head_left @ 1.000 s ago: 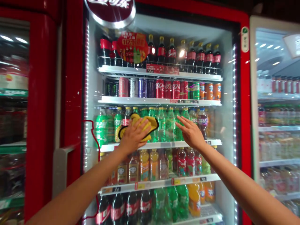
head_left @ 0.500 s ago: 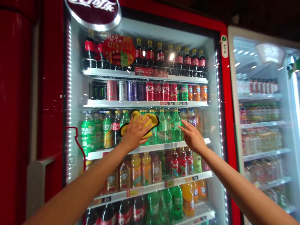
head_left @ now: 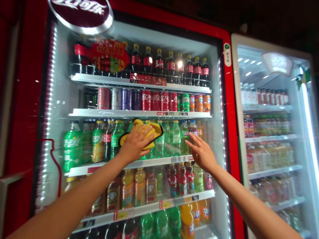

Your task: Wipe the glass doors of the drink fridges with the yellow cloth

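Note:
A yellow cloth (head_left: pixel 156 130) with black edging lies against the glass door (head_left: pixel 174 114) of a lit drinks fridge, level with the third shelf. Over it is my left hand (head_left: pixel 136 142), fingers spread across the cloth and holding it to the glass. My right hand (head_left: pixel 201 152) is farther right, in front of the same shelf, with its fingers apart and nothing in them. Whether its fingertips touch the glass I cannot tell. Behind the glass near my hands stand green soda bottles (head_left: pixel 176 137). Part of the cloth is hidden under my left hand.
Cola bottles (head_left: pixel 159 62) fill the top shelf, with cans (head_left: pixel 164 100) below. A round sign (head_left: pixel 82 15) juts out at the upper left. The red door frame (head_left: pixel 227 99) runs down the right side, beside a second lit fridge (head_left: pixel 269 137).
The view has swung right, so the fridge sits farther left in the picture. Against the shelves, both hands have moved a little to the right, the cloth staying under my left hand.

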`<action>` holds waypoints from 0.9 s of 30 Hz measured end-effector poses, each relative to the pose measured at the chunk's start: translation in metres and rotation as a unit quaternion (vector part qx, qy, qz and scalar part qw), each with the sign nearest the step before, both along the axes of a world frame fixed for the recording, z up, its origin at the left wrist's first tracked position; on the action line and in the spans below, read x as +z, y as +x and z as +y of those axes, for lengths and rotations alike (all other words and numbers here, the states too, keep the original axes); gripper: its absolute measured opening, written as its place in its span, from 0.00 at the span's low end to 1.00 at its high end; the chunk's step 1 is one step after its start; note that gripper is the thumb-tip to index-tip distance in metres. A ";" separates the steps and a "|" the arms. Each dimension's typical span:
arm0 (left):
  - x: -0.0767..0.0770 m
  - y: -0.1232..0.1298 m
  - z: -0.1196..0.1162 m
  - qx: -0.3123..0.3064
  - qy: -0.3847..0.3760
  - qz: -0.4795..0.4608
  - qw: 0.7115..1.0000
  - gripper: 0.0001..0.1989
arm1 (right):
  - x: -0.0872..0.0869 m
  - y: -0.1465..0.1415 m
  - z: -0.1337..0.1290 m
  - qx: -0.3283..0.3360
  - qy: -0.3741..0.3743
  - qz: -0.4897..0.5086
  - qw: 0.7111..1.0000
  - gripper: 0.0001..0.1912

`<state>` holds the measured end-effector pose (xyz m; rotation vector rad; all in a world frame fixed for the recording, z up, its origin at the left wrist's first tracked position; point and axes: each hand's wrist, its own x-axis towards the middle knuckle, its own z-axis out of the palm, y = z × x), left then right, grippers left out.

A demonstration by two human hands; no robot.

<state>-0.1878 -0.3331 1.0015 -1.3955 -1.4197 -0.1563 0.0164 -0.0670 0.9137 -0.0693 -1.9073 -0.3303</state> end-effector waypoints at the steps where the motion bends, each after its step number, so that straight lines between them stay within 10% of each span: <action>1: 0.011 0.003 0.007 0.010 0.071 -0.022 0.997 0.30 | 0.001 0.004 0.008 -0.004 -0.012 0.009 1.000 0.29; 6: 0.030 0.043 0.076 0.043 0.237 -0.086 0.967 0.27 | 0.004 0.006 0.031 -0.003 -0.046 0.026 0.999 0.33; 11: -0.026 0.045 0.074 0.013 -0.030 0.012 0.999 0.35 | -0.007 0.013 0.044 0.020 -0.008 -0.018 1.000 0.34; 14: -0.031 0.030 0.042 0.021 -0.108 0.038 0.993 0.36 | -0.008 0.026 0.062 0.024 0.001 -0.023 0.999 0.32; 17: -0.005 0.031 0.043 0.059 0.032 -0.010 0.998 0.32 | -0.003 0.034 0.081 0.029 -0.013 0.003 0.999 0.32; 21: 0.012 0.059 0.103 0.086 0.230 -0.092 0.965 0.29 | 0.003 0.034 0.093 0.040 -0.029 0.029 0.998 0.34; 27: -0.039 0.069 0.114 0.054 -0.053 0.007 0.997 0.37 | -0.005 0.044 0.104 0.047 0.016 -0.028 0.998 0.31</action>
